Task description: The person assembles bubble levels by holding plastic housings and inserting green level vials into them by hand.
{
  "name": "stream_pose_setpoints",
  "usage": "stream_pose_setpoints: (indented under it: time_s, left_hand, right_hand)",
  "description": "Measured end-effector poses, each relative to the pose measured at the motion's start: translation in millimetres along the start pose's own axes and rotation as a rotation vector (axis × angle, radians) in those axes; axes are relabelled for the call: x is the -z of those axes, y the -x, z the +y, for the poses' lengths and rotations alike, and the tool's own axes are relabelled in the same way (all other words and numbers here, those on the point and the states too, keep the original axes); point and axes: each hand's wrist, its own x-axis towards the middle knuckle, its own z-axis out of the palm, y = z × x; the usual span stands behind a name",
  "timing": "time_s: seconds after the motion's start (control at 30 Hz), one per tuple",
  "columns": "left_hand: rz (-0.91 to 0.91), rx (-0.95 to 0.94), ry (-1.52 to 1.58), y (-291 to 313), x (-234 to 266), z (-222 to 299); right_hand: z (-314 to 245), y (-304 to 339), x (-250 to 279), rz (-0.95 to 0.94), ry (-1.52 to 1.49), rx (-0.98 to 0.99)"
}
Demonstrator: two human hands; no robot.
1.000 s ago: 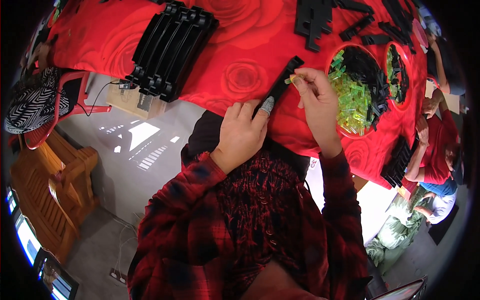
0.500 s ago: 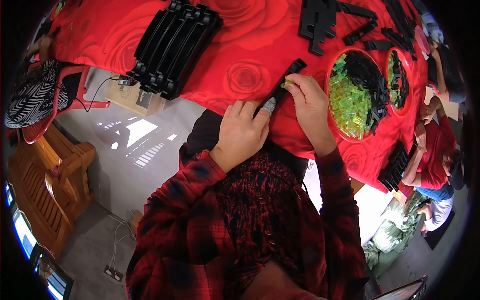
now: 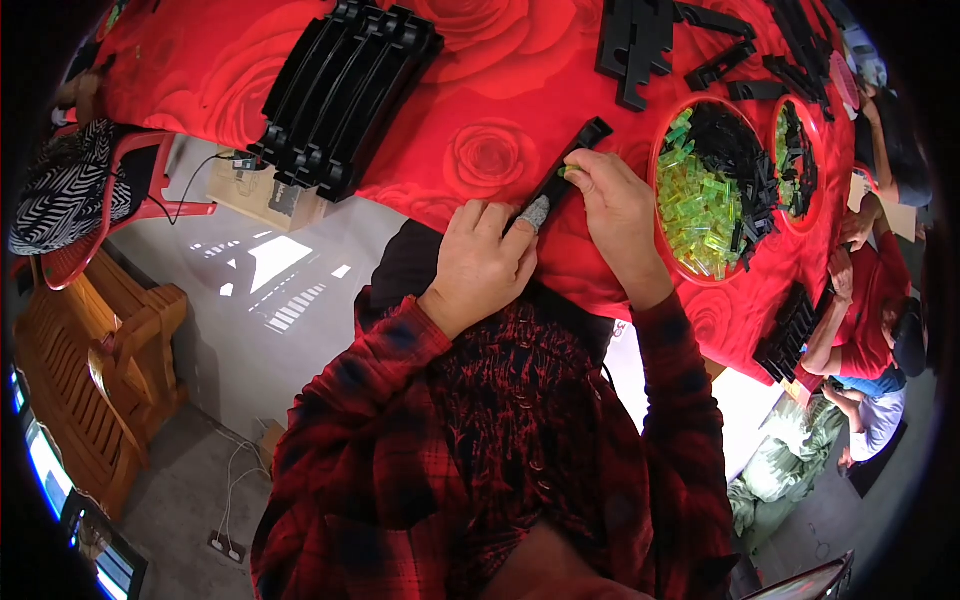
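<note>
My left hand [image 3: 480, 265] is closed around the near end of a long, narrow black plastic strip [image 3: 588, 135], which slants away to the right over the red tablecloth. A grey wrapping [image 3: 534, 215] covers the thumb of that hand. My right hand [image 3: 618, 215] pinches a small yellow-green piece [image 3: 569, 170] between thumb and forefinger, right at the strip; whether it sits in the strip is hidden by the fingers. Just right of this hand stands a red-rimmed bowl [image 3: 657, 185] holding yellow-green clear pieces [image 3: 697, 215] and small black pieces [image 3: 728, 145].
A stack of black curved strips [image 3: 350, 100] lies at the far left of the rose-patterned tablecloth [image 3: 490, 155]. More black parts [image 3: 637, 45] lie at the back right. A second bowl [image 3: 818, 190] and a black rack-like stack [image 3: 787, 335] are further right, near a person in red [image 3: 875, 300].
My right hand has shifted very slightly, its fingertips still pinched at the strip. The left hand keeps its hold. A person at the right has moved a little.
</note>
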Motion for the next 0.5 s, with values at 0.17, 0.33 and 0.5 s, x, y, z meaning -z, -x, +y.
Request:
stream_pose_setpoints:
  time_s: [0.17, 0.33, 0.5]
  left_hand:
    - [0.02, -0.016, 0.023, 1.1, -3.8, -2.4]
    - [0.035, -0.021, 0.031, 1.6, -3.6, -1.5]
    - [0.05, 0.003, 0.029, 2.8, 1.4, 0.2]
  right_hand:
    - [2.3, 0.9, -4.3, 0.017, -0.006, 0.024]
    - [-0.9, -1.4, -1.6, -0.012, 0.047, 0.021]
    - [-3.4, -3.8, 1.9, -0.045, -0.006, -0.039]
